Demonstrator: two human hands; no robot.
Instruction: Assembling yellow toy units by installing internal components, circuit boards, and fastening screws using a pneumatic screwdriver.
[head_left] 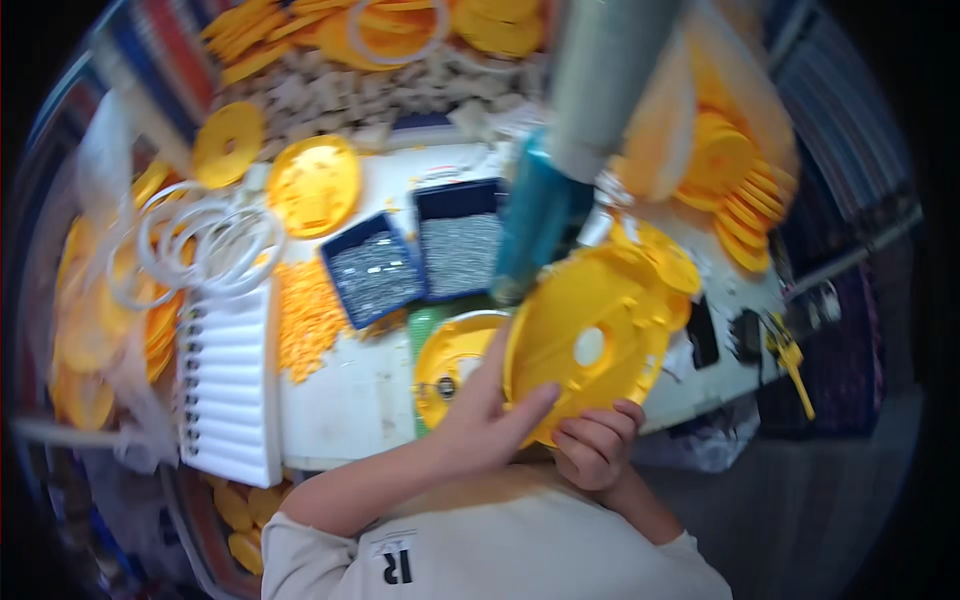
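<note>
A round yellow plastic shell (550, 315) with a hole off its middle is held tilted in front of me, its hollow side showing. My left hand (490, 420) grips its near left rim, thumb pointing right. At the near edge, my right hand (598, 440) has its fingers curled against the shell. Just left of it, partly covered by my left hand, lies a second yellow round housing (430, 365) with a pale inner face, on a green mat (422, 325). A blurred teal tool (530, 220) hangs upright behind the shell.
Two dark blue trays (415, 270) of small metal pieces stand beyond my hands. Small orange parts (305, 320), a ribbed white tray (230, 385) and white rings (205, 245) lie left. Grey parts (350, 95) are heaped behind. Bagged yellow discs (725, 160) and a black phone-like slab (703, 333) are right.
</note>
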